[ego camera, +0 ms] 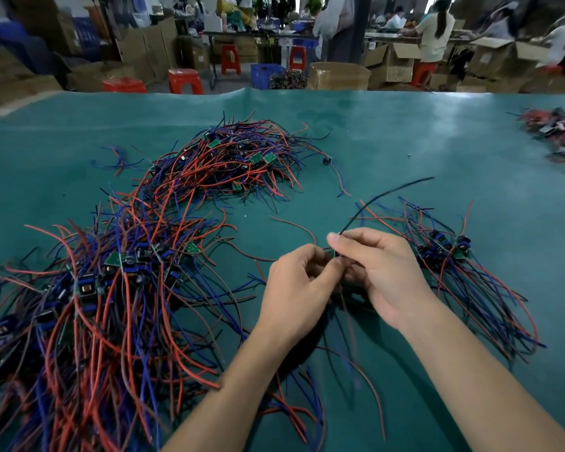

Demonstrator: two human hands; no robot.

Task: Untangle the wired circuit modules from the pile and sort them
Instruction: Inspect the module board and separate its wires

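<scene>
A big tangled pile of circuit modules [121, 272] with red, blue and black wires covers the left of the green table [437, 151]. A second heap [238, 158] lies farther back in the middle. A small sorted bundle [447, 252] lies to the right of my hands. My left hand [294, 282] and my right hand [379, 269] meet over one small green module [331, 253], both pinching it. A black wire [385, 194] rises from my right fingertips toward the back right. More of its wires hang below my hands.
Another heap of wired parts [558, 132] sits at the table's far right edge. Beyond the table are red stools [185, 80], a blue crate [266, 75], cardboard boxes [338, 76] and people working at benches.
</scene>
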